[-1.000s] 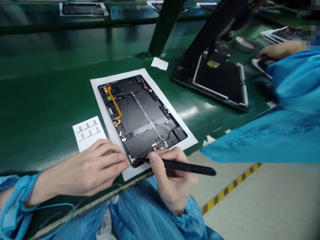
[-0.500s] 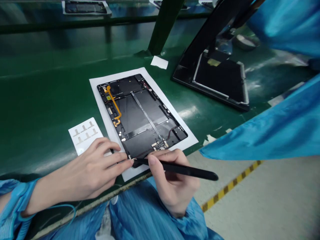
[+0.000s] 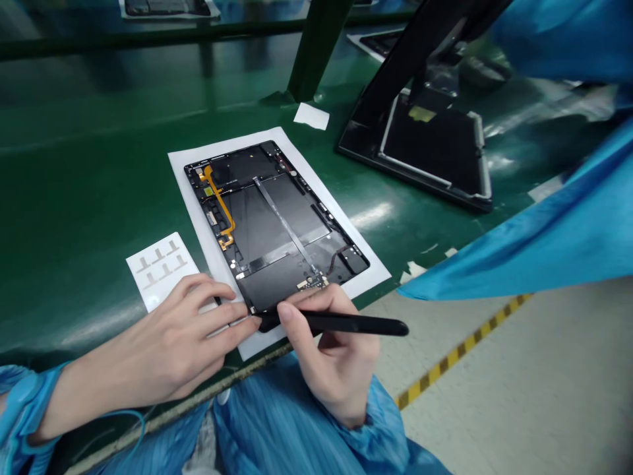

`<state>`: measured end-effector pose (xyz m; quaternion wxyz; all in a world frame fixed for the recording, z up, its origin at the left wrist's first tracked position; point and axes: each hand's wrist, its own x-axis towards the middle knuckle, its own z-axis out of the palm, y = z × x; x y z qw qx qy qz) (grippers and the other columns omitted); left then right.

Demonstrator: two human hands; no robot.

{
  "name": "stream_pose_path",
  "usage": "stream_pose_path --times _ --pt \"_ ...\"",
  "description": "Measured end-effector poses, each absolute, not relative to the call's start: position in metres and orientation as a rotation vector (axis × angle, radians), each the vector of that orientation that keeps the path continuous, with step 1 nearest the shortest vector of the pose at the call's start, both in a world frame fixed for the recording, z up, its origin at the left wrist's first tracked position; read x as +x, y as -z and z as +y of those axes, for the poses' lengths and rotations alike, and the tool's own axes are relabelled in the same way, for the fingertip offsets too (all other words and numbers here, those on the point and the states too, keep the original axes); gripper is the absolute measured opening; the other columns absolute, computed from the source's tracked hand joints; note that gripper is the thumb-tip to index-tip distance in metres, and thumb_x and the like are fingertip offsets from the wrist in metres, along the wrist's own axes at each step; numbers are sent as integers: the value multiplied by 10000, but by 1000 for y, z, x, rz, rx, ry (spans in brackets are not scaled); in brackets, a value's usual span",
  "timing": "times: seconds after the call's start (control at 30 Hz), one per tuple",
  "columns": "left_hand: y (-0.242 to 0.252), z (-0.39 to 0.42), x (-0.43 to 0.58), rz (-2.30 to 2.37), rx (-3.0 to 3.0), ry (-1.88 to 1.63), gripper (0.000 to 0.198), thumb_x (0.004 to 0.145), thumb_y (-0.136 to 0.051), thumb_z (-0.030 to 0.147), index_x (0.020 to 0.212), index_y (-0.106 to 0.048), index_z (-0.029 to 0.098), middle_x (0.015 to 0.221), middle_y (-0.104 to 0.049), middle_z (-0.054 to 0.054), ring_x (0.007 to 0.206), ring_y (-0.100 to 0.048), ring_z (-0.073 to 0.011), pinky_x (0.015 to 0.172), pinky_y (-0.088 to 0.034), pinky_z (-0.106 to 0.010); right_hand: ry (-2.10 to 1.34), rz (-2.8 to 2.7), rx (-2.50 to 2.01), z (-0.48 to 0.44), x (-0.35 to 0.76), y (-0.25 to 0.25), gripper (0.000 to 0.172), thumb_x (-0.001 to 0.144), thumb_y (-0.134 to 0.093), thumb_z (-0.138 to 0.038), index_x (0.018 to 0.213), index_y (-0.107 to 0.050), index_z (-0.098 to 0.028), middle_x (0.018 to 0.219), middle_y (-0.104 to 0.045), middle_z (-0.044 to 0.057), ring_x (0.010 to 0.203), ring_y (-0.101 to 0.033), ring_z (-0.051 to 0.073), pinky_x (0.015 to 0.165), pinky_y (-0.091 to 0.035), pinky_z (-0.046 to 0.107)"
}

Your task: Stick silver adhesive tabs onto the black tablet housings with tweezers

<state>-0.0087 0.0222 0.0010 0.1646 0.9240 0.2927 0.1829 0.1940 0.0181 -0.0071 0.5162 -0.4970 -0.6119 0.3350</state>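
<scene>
The left hand (image 3: 168, 343) lies flat on the green counter (image 3: 74, 185), fingers stretched out and held close together. Its fingertips press on the near corner of an opened tablet (image 3: 277, 224). The right hand (image 3: 331, 359) pinches a black pen (image 3: 346, 324) between thumb and fingers. The pen lies nearly level, and its tip meets the same near corner of the tablet, just beside the left fingertips.

The tablet lies face down, its back cover off, on a white sheet (image 3: 368, 280) near the counter's front edge. An orange ribbon cable (image 3: 217, 204) runs along its far left side. Just left of the sheet, partly under the left hand, is a small white card (image 3: 158, 267) carrying 6 grey T-shaped pieces.

Further back on the right stands a black frame (image 3: 430, 145) with a slanted arm, and a small white slip (image 3: 311, 116) lies between it and the tablet. A co-worker's blue sleeve (image 3: 544, 231) reaches across the right side. Below it, the floor shows a yellow and black stripe (image 3: 465, 349).
</scene>
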Motion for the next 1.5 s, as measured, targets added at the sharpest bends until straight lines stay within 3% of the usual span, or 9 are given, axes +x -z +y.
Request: stream_pose_path --times 0.43,0.57,0.67,1.0,1.5 --pt "-1 24 -9 771 2638 -532 334 937 -419 60 1252 -527 85 1138 -620 -117 1109 -473 -282 923 -385 -459 -804 -1469 -1170 18 193 10 154 846 -631 -119 742 -554 -203 653 -574 -26 545 -553 112 406 -355 220" --pt "-2 26 -11 797 2555 -565 363 920 -414 46 1257 -528 116 1151 -557 -128 1109 -468 -262 907 -426 -411 -821 -1330 -1141 16 193 11 146 855 -626 -116 759 -565 -208 685 -589 -20 569 -554 113 471 -415 233" --pt "-2 27 -11 863 2515 -592 374 911 -421 43 1255 -527 144 1169 -501 -132 1111 -460 -265 887 -442 -398 -845 -1287 -1105 15 193 11 164 859 -622 -115 742 -560 -212 669 -571 -22 559 -527 113 460 -388 239" --pt "1 24 -12 944 2546 -582 373 910 -429 62 1235 -550 198 1244 -445 -140 1158 -425 -314 895 -447 -492 -926 -1367 -1119 16 195 14 190 873 -619 -155 713 -528 -203 635 -530 -19 629 -561 149 534 -389 288" --pt "1 25 -12 930 2562 -560 376 908 -426 59 1242 -539 187 1214 -449 -138 1134 -424 -308 883 -458 -500 -882 -1393 -1210 18 193 11 216 870 -614 -193 679 -515 -199 620 -513 -40 507 -457 94 458 -329 248"
